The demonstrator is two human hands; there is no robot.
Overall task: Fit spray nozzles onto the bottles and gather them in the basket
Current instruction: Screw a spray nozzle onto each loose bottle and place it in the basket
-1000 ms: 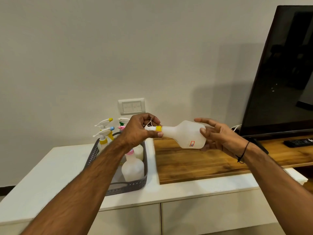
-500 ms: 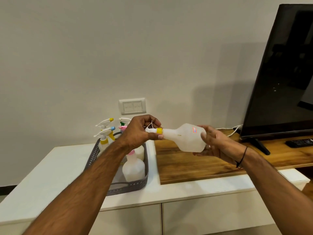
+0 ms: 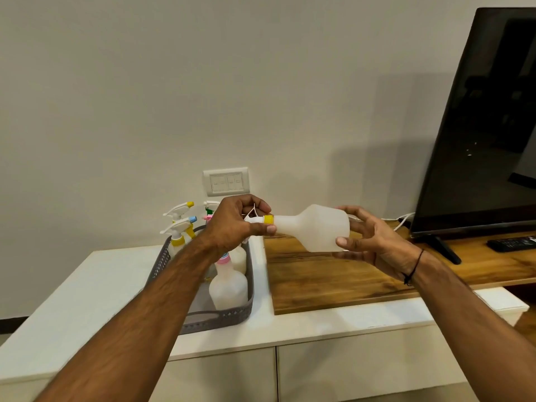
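The bottle (image 3: 314, 229) is held lying on its side in the air above the wooden board (image 3: 333, 274), neck toward the basket (image 3: 220, 317), base toward the television (image 3: 481, 126). A spray nozzle (image 3: 262, 219) with a yellow collar sits at the neck. The left hand (image 3: 236, 223) is curled round the nozzle head, thumb and fingertip pinching at the collar. The right hand (image 3: 368, 242) cups the bottle's base with spread, curved fingers, gripping it at the fingertips only.

Assessment: the collar is being threaded on. Whether it is fully seated cannot be told.

Left of the board, the basket stands on the white cabinet (image 3: 87, 282) and already holds several fitted bottles, among them a pink-collared bottle (image 3: 227, 282) at the near end and a yellow-collared bottle (image 3: 178, 239) at the far end.

Risks: the fingertip hold on the base is light, so the bottle could slip while the hands twist in opposition. A collar started crooked would cross-thread. The basket is crowded; setting this bottle in carelessly could tip its neighbours.
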